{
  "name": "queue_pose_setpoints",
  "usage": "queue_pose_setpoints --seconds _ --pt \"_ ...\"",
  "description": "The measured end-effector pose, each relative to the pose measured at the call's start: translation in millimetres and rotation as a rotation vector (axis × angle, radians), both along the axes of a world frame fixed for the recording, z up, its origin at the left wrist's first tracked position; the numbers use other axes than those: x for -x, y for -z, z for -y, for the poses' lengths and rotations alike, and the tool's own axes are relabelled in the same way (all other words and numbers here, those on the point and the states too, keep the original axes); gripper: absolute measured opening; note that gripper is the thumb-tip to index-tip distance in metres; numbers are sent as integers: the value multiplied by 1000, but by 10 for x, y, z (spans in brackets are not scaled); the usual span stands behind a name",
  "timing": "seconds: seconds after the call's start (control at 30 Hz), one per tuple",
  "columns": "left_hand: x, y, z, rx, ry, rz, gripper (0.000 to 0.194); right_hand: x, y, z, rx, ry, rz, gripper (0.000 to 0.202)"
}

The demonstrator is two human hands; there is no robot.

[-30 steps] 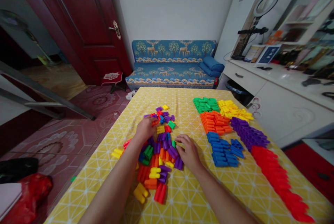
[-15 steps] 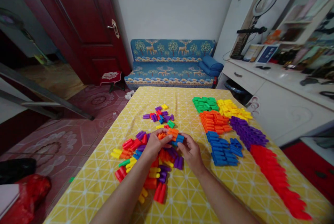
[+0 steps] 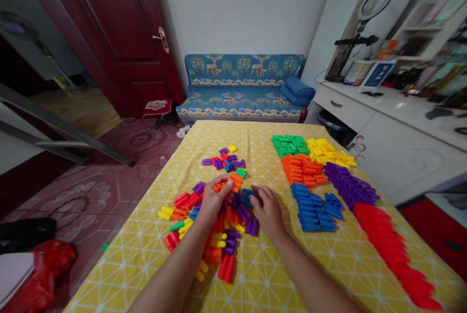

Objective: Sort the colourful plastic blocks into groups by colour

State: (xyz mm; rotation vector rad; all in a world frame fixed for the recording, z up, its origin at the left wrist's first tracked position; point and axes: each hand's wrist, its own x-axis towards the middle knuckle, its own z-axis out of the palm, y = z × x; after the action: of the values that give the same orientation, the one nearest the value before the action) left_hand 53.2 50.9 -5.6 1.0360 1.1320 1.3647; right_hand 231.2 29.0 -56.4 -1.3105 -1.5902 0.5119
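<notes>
My left hand [image 3: 213,201] is closed on an orange plastic block [image 3: 235,182], pinched between thumb and fingers above a mixed pile. A second orange piece [image 3: 219,186] shows under its fingers. Just to the right, my right hand [image 3: 269,210] has its thumb and fingertips around the end of a blue block [image 3: 247,197]. The blue block is apart from the orange one. Below both hands spreads the mixed pile of red, yellow, purple, orange and green blocks [image 3: 229,245], partly hidden by my left forearm.
Sorted by colour on the right lie green [image 3: 289,146], yellow [image 3: 330,153], orange [image 3: 302,170], blue [image 3: 314,211], purple [image 3: 350,184] and red blocks [image 3: 396,254]. A smaller mixed group [image 3: 224,161] lies farther back. Patterned yellow cloth covers the table [image 3: 288,284].
The blue block has come away from the orange block. My left hand has shifted slightly left with the orange, while the blue block stays at my right fingertips.
</notes>
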Motion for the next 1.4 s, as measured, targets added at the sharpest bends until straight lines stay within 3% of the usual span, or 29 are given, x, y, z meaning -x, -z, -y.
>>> queue_pose_setpoints --seconds 0.13,0.3,0.4,0.63,0.77,0.93,1.23,1.4 --pt "-8 -1 45 -78 141 -171 33 -13 -64 22 -183 74 106 33" --pt "-31 8 79 -203 298 -372 35 28 -127 126 -335 -215 125 47" --pt "-32 -6 99 -247 350 -475 39 45 -106 157 -360 -247 105 47" --pt "-9 -40 108 -427 319 -604 33 28 -56 125 -264 -10 110 22" --pt "-28 -19 97 -527 302 -612 19 43 -91 131 -284 -73 153 29" --pt "-18 -12 92 -494 265 -585 18 38 -169 148 -234 -204 56 33" --pt "-26 -32 120 -481 350 -560 19 41 -142 151 -102 -205 -132 25" --pt "-12 65 86 -425 259 -589 22 39 -197 178 -76 -43 -89 35"
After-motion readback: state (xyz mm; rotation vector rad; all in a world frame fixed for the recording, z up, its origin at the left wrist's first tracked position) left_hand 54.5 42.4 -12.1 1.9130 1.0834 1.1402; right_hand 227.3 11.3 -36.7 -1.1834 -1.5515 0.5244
